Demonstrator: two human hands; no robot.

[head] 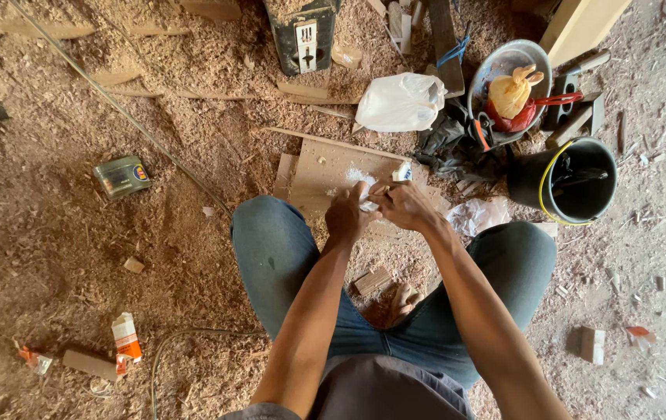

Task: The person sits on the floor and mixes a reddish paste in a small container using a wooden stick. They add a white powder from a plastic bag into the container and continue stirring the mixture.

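Left hand (346, 216) and right hand (404, 207) together, fingers curled, forearms outstretched.

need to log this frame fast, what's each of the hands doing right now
left hand: closed on a small white piece.
right hand: closed, fingers pinching the same white piece over the wooden board.

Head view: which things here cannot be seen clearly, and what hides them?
- Small white thing, head view: the left hand and right hand close around it, so its kind cannot be told.
- Black bucket, head view: the inside is in dark shadow.
- Black machine, head view: cut off by the top edge.
- Plywood board, head view: its near part is covered by the hands.
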